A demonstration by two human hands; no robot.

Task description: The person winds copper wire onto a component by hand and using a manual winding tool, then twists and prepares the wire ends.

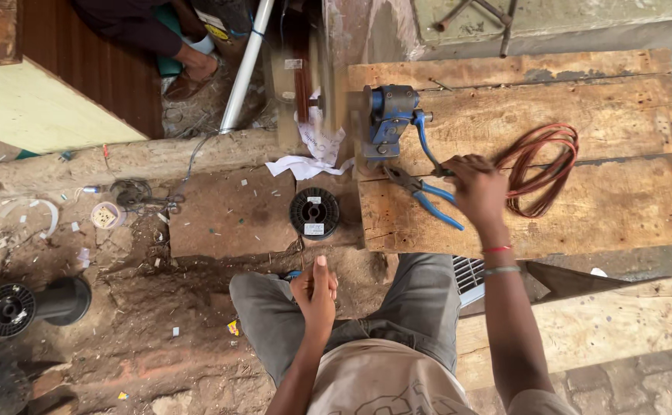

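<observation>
a rough plank bench (582,223) stands on a dirt floor. the right hand (476,187) grips the crank handle (426,146) of a blue winder (387,119); the left hand (314,290) pinches something too thin to see. the blurred spinning wheel (322,84) could snag the paper (314,150), or the crank could hit the pliers (424,196).

grey trousers, beige printed tee, 2 bands on right wrist (497,260)
</observation>
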